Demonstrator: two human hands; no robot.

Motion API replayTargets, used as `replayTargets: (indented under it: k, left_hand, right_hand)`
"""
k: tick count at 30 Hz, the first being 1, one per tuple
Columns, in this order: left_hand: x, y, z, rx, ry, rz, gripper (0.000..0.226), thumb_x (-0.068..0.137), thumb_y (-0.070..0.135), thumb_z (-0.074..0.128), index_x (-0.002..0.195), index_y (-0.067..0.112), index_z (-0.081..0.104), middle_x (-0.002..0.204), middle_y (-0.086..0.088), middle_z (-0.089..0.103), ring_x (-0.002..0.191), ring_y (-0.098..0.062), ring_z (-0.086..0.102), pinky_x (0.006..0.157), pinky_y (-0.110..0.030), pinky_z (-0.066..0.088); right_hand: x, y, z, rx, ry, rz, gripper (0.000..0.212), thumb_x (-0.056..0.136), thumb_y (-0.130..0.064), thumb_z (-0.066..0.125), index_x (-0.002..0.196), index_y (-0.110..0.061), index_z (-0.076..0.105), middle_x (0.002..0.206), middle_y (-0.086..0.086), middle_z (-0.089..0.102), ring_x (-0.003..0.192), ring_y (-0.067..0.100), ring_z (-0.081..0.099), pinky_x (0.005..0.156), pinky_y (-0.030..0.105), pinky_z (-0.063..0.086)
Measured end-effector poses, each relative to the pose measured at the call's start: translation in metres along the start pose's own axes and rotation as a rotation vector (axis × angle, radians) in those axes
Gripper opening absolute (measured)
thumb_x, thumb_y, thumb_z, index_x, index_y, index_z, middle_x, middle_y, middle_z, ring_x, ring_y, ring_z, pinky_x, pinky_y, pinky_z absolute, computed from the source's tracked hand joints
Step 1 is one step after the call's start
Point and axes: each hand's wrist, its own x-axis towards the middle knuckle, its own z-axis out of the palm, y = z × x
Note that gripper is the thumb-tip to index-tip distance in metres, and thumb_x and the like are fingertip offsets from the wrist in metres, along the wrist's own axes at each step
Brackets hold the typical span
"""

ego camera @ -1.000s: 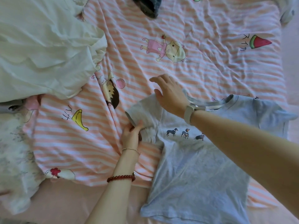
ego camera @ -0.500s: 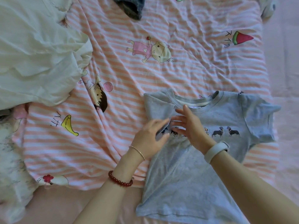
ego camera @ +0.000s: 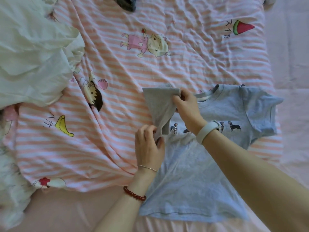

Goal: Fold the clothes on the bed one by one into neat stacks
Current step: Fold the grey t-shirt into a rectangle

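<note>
white bedding (ego camera: 33, 52) crumpled, far left | left hand (ego camera: 148, 144) pinches sleeve hem | right hand (ego camera: 187, 104) grips folded shoulder | soft grey T-shirt (ego camera: 192, 181) flat on striped sheet (ego camera: 117, 131), collar away, hem near

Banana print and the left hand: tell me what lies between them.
In the head view, only bare striped sheet lies between the banana print and the left hand, which pinches the grey T-shirt.
</note>
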Motion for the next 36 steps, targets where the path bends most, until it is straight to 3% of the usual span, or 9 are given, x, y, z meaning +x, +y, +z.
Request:
replayTargets:
  k: [5, 10, 12, 17, 20, 23, 27, 31, 36]
  left_hand:
    - [-0.010, 0.002, 0.006, -0.124, -0.109, -0.419, 0.039, 0.081, 0.010, 0.066, 0.117, 0.008, 0.050, 0.107, -0.006, 0.057, 0.087, -0.020, 0.057, 0.065, -0.031, 0.045]
    - [-0.021, -0.013, -0.004, 0.143, -0.117, -0.009, 0.040, 0.065, -0.017, 0.064, 0.095, 0.008, 0.063, 0.078, -0.010, 0.047, 0.055, -0.024, 0.049, 0.041, -0.023, 0.034]
    - [-0.022, -0.024, -0.009, 0.206, -0.219, 0.033, 0.037, 0.059, -0.019, 0.067, 0.086, 0.006, 0.068, 0.078, -0.015, 0.050, 0.062, -0.030, 0.054, 0.041, -0.025, 0.036]
    - [-0.008, -0.035, -0.018, -0.037, -0.239, -0.146, 0.013, 0.073, -0.010, 0.056, 0.079, 0.001, 0.054, 0.093, -0.013, 0.054, 0.083, -0.029, 0.056, 0.066, -0.040, 0.051]
    - [0.014, -0.021, -0.011, -0.167, -0.232, -0.361, 0.011, 0.087, 0.014, 0.060, 0.093, 0.009, 0.052, 0.091, -0.004, 0.060, 0.081, -0.019, 0.058, 0.074, -0.030, 0.048]
    - [0.029, -0.010, 0.006, -0.210, -0.239, -0.573, 0.030, 0.087, 0.031, 0.062, 0.105, 0.008, 0.054, 0.097, -0.003, 0.064, 0.086, -0.019, 0.059, 0.077, -0.025, 0.044]
    - [0.039, -0.005, 0.021, -0.225, -0.351, -0.747, 0.041, 0.083, 0.035, 0.064, 0.110, 0.004, 0.059, 0.105, -0.008, 0.068, 0.099, -0.026, 0.062, 0.086, -0.034, 0.048]
    - [0.040, -0.002, 0.017, -0.297, -0.354, -0.622, 0.017, 0.087, 0.019, 0.063, 0.096, 0.004, 0.060, 0.090, -0.013, 0.065, 0.086, -0.028, 0.061, 0.074, -0.034, 0.046]
    - [0.039, -0.004, 0.012, -0.354, -0.244, -0.494, 0.015, 0.090, 0.012, 0.058, 0.088, -0.002, 0.052, 0.077, -0.019, 0.053, 0.072, -0.023, 0.048, 0.066, -0.038, 0.039]
  right_hand:
    - [0.004, 0.015, -0.009, -0.289, 0.049, -0.048, 0.031, 0.093, -0.007, 0.041, 0.067, -0.017, 0.027, 0.065, -0.001, 0.027, 0.056, 0.011, 0.024, 0.042, 0.013, 0.025]
    - [0.003, 0.021, -0.009, -0.470, 0.085, -0.123, 0.006, 0.092, -0.009, 0.043, 0.098, -0.011, 0.044, 0.069, -0.004, 0.042, 0.060, 0.015, 0.042, 0.056, 0.023, 0.040]
    - [0.000, 0.025, -0.012, -0.722, 0.037, -0.075, 0.026, 0.091, -0.011, 0.043, 0.117, -0.011, 0.043, 0.080, 0.001, 0.053, 0.070, 0.026, 0.050, 0.062, 0.034, 0.041]
    - [-0.003, 0.029, -0.016, -0.994, -0.004, -0.118, 0.005, 0.086, -0.017, 0.043, 0.086, -0.012, 0.044, 0.090, 0.004, 0.050, 0.077, 0.028, 0.051, 0.059, 0.030, 0.029]
    - [-0.005, 0.028, -0.017, -1.001, 0.075, -0.191, 0.021, 0.085, -0.026, 0.048, 0.101, -0.012, 0.052, 0.099, 0.005, 0.053, 0.084, 0.026, 0.053, 0.065, 0.030, 0.034]
    - [-0.003, 0.020, -0.014, -0.931, 0.188, -0.486, 0.038, 0.082, -0.018, 0.054, 0.119, -0.010, 0.055, 0.115, 0.011, 0.054, 0.102, 0.031, 0.052, 0.081, 0.038, 0.036]
    - [0.015, 0.003, 0.005, -1.066, -0.047, -0.927, 0.041, 0.086, -0.012, 0.051, 0.126, -0.015, 0.056, 0.128, 0.010, 0.055, 0.119, 0.030, 0.050, 0.096, 0.048, 0.033]
    - [0.047, -0.008, 0.018, -1.261, -0.300, -0.616, 0.050, 0.097, -0.036, 0.038, 0.145, -0.022, 0.029, 0.146, 0.002, 0.036, 0.138, 0.022, 0.024, 0.110, 0.047, 0.016]
    - [0.075, -0.025, 0.010, -1.135, -0.341, -0.534, 0.031, 0.094, -0.034, 0.050, 0.114, -0.010, 0.054, 0.120, 0.008, 0.052, 0.107, 0.027, 0.048, 0.079, 0.035, 0.035]
